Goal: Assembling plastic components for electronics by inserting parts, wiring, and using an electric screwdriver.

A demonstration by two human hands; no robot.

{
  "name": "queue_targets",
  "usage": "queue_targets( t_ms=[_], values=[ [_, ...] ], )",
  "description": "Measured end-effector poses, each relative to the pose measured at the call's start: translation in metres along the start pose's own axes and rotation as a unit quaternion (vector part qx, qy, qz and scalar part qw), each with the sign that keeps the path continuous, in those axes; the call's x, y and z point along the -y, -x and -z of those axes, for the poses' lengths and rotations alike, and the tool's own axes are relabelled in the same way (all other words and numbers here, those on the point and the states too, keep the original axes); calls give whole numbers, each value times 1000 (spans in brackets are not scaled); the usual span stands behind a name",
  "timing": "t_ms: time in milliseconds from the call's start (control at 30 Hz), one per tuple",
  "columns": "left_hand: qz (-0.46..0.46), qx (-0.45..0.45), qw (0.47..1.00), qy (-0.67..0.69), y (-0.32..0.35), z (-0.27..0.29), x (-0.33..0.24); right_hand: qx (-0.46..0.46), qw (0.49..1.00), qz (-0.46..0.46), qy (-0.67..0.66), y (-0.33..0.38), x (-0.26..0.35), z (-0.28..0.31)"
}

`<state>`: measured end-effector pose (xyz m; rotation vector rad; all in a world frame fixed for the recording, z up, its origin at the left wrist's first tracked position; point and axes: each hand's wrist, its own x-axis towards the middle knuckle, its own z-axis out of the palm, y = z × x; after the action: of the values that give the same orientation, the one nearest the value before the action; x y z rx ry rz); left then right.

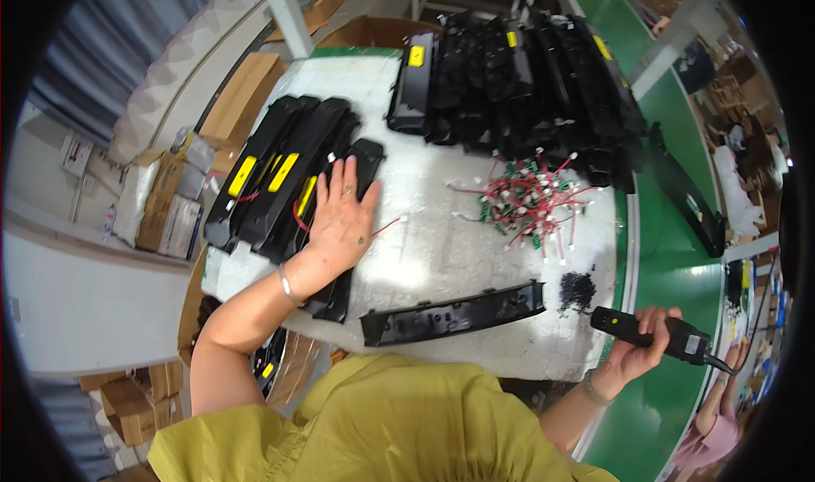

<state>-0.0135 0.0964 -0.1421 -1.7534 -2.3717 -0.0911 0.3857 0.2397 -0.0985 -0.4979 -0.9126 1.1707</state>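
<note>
My left hand [341, 223] lies flat with its fingers spread over a black plastic housing [367, 161], at the near side of a stack of similar housings [293, 155] bearing yellow labels. A thin red wire shows beside it. Out to the right, my right hand [638, 355] is wrapped round a black corded electric screwdriver [677, 339], its head pointing left. In front of me a single curved black panel [454, 314] rests on the table. A heap of small green circuit boards with red wires and white connectors [536, 200] sits farther off.
Small black screws [577, 291] lie in a pile at the table's right. A large stack of black housings [518, 83] fills the far side. A green conveyor belt [658, 282] runs along the right, with a long black panel [686, 195] on it. Cardboard boxes [242, 100] stand at left.
</note>
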Motion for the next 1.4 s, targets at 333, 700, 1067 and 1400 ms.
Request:
queue_targets(
  t_ms=[333,700,1067,1400],
  values=[
    [-16,53,998,33,-29,14,7,2,999,17,32,3,4,9],
    [-185,-180,963,78,-274,7,23,-23,999,32,18,5,7,-9],
    [28,-93,952,290,-327,-11,5,-91,993,44,65,9,13,7],
    [-108,102,661,735,-173,92,-13,-89,994,31,56,14,17,18]
  ],
)
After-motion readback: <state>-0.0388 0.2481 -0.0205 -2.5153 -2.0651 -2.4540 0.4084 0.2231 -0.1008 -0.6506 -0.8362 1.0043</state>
